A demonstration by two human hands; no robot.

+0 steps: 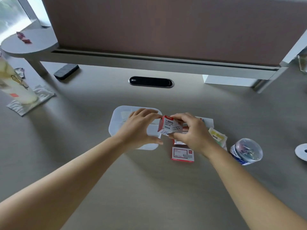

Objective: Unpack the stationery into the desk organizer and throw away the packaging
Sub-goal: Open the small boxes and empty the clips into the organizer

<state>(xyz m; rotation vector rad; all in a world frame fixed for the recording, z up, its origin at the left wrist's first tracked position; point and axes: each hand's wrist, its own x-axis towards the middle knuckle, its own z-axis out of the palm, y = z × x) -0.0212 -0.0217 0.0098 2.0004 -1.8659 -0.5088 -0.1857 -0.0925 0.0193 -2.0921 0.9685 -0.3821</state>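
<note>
Two bare hands meet over a grey counter (149,188), both on one small red and white paper clip box (168,125) held in the air. The right hand (191,136) has its grip curled around the box, thumb beneath and fingers over the top. The left hand (141,128) has a wider, looser grip, its fingertips pinching the box's left end, where a flap would be. The box hangs just right of a translucent white desk organizer (116,120), whose divided compartments are mostly hidden under the left hand. A likely next step is opening that end. The risk is that it gives way all at once, or the box tips, and loose clips scatter across the counter instead of dropping into a compartment, since the box is beside the organizer, not above it. Below the right hand lies a flat red staples box (182,155), with more packets partly hidden under the hand. Further right are a pale packet of sticky notes (217,136) and a clear round tub of binder clips (245,151), both crowded near the working spot. A tall drink cup (15,83) on a napkin stands well apart at far left. No waste bin is visible.
</note>
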